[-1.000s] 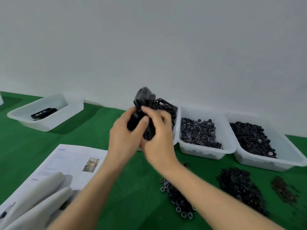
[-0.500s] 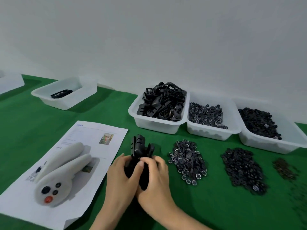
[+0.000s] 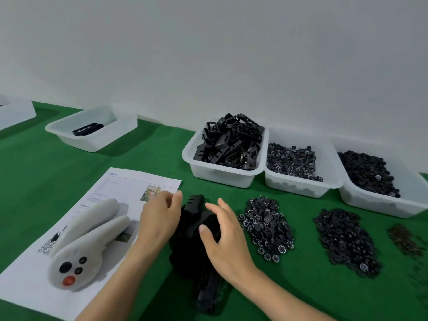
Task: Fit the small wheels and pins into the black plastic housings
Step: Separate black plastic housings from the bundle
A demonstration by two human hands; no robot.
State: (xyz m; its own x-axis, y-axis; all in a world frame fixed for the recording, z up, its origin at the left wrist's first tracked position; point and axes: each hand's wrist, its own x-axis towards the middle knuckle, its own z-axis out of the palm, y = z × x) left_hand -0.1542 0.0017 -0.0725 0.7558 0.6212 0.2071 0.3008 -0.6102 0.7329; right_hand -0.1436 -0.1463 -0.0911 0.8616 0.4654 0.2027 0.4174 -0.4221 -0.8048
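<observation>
Heap of glossy black plastic housings [image 3: 190,242] on green felt [image 3: 162,154], left hand [image 3: 159,218] and right hand [image 3: 225,237] flanking it, fingers loosely spread, gripping nothing, small toothed wheels [image 3: 266,225] piled beside

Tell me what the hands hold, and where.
Nothing gripped: the left hand rests against the left side of the housing pile, the right hand lies spread over its top.

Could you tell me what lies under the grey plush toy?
A white printed sheet lies under the plush toy. Its text, a small photo and a QR code show beside it; the print beneath the toy is hidden.
</observation>
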